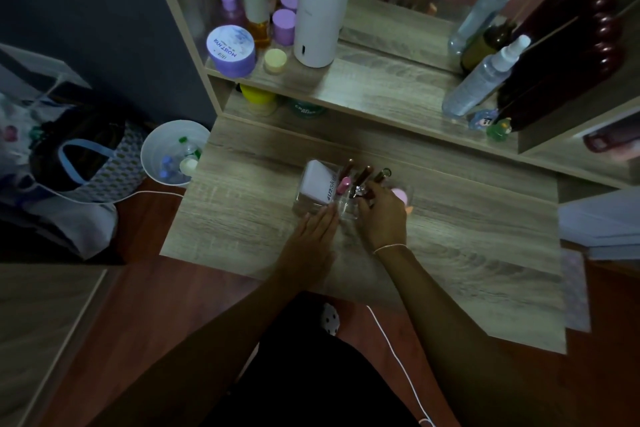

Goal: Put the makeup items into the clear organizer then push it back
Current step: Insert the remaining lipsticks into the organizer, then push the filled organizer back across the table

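The clear organizer (304, 206) stands on the wooden dressing table (450, 236), near its middle. A white box with dark lettering (320, 180) sits in its left compartment. Several brown and pink lip tubes (362, 175) stand upright in the middle slots. A pink sponge (401, 194) shows at the right end. My left hand (317, 229) lies flat, fingers together, against the organizer's front left edge. My right hand (381, 215) rests on the front right, its fingertips curled around a small shiny item (360, 191) in a middle slot.
A shelf behind holds a purple jar (231, 50), bottles, a white cylinder device (320, 14) and spray bottles (481, 80). A mirror stands at the back. A white bin (173, 152) and a bag (79, 163) sit on the floor to the left. A white cable (398, 357) runs below.
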